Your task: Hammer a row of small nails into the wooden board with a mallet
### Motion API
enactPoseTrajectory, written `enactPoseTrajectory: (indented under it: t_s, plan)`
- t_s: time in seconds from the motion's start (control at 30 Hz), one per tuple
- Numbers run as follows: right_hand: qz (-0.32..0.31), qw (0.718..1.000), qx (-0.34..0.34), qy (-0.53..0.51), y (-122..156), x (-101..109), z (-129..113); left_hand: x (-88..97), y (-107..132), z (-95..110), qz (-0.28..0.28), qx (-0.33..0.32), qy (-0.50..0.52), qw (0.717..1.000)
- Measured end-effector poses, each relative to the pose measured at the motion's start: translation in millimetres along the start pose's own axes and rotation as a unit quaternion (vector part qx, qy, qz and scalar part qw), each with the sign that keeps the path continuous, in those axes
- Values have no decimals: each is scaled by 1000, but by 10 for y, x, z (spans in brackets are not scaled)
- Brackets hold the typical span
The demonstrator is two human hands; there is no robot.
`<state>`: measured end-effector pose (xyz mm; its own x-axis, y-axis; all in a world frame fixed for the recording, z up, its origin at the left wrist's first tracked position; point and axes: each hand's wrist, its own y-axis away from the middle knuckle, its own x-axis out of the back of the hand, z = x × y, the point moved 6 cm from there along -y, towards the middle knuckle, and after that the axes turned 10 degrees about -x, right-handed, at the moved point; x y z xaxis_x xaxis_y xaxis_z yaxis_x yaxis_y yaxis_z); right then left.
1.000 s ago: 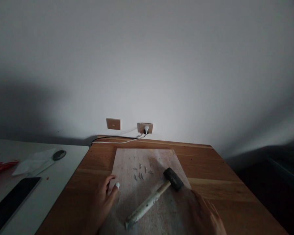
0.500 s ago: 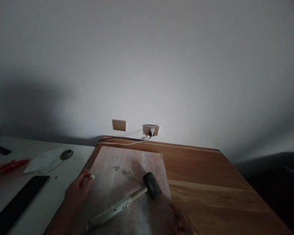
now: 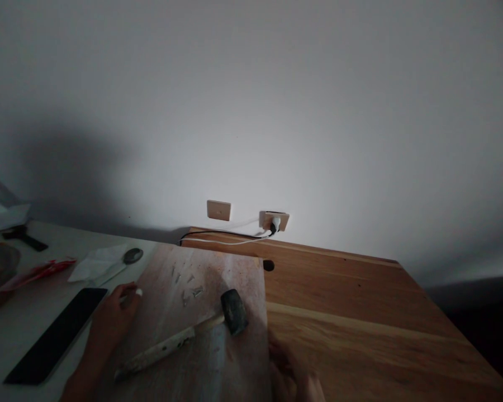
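A thin, worn wooden board [image 3: 245, 273] lies across the wooden tabletop and the white table. My left hand [image 3: 114, 312] has its fingers curled at the board's left edge. At the right edge is my right hand [image 3: 291, 368], dim and partly blurred, with fingers bent against the board. On the board rests a rubber mallet [image 3: 233, 312] with a black head and a pale, stained handle slanting to the lower left. Several small metal pieces, perhaps nails or screws [image 3: 197, 291], are scattered above the handle.
The wooden tabletop [image 3: 339, 312] has a round dark hole [image 3: 269, 265] beside the board. A black flat slab [image 3: 56, 338], a round grey object [image 3: 133, 255], white paper [image 3: 96, 262] and a red wrapper [image 3: 46, 271] lie on the left. Cords run to a wall socket [image 3: 283, 220].
Between my hands the board has slid left, partly onto the white table, carrying the mallet and exposing the round hole. The small metal pieces have spread apart. My view has shifted slightly left.
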<state>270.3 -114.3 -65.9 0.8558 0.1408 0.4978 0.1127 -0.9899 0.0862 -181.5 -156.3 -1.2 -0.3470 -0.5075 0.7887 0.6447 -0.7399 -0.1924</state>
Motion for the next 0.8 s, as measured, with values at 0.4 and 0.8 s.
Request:
enactPoseTrajectory:
  t_s: [0.4,0.8]
  plan:
    - [-36,999,-37,-8,-85,-73,33,-160,85,-95,-32,-60,-97,993]
    - [123,986,-52,103,-160,893,477,-578,540,662,-122,-118,-114,979]
